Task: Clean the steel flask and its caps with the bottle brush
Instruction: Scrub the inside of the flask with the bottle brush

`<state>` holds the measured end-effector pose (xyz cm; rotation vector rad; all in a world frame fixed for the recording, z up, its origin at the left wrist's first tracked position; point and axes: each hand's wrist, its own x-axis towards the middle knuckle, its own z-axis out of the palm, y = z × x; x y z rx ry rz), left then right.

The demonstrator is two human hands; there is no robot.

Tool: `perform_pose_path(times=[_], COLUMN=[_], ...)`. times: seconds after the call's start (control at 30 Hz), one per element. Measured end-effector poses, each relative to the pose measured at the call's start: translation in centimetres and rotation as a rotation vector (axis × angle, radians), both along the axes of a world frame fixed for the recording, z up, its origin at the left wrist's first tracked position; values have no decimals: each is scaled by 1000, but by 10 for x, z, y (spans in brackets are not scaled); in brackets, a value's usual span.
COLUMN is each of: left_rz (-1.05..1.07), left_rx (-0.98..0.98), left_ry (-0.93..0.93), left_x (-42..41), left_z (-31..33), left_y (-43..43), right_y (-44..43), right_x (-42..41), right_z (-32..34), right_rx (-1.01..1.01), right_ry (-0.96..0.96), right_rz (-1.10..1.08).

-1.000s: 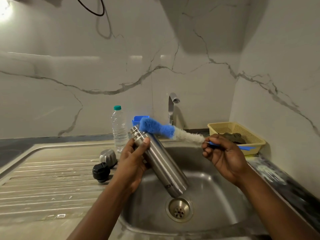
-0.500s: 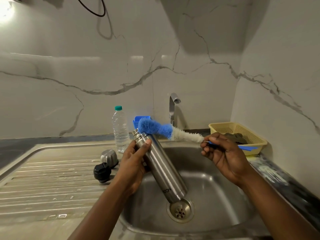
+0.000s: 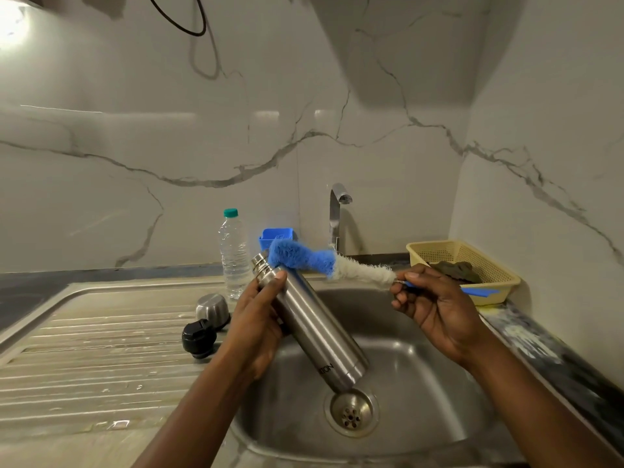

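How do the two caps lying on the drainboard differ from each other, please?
The steel cap is shiny, domed metal; the black cap is dark and matte. The steel cap sits farther back, nearer the plastic water bottle; the black cap lies closer to the camera. Both rest on the drainboard, off the flask.

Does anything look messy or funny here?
Nothing looks broken. The drainboard has pale streaky marks, and the dark counter by the yellow basket has a yellowish smear. The steel flask is tilted only because the left hand holds it so.
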<state>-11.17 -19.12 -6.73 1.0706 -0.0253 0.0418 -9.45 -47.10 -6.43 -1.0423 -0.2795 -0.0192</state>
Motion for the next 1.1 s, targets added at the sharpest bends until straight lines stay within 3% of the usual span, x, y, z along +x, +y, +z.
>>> perform_pose_path(times=[1.1], left_rz=[-33], left_rx=[69], left_ry=[-28], left_x=[9], left_z=[-11], left_y=[11], right_y=[8], right_x=[1], right_z=[-3], right_rx=[34], right_ry=[21], right_rz=[15])
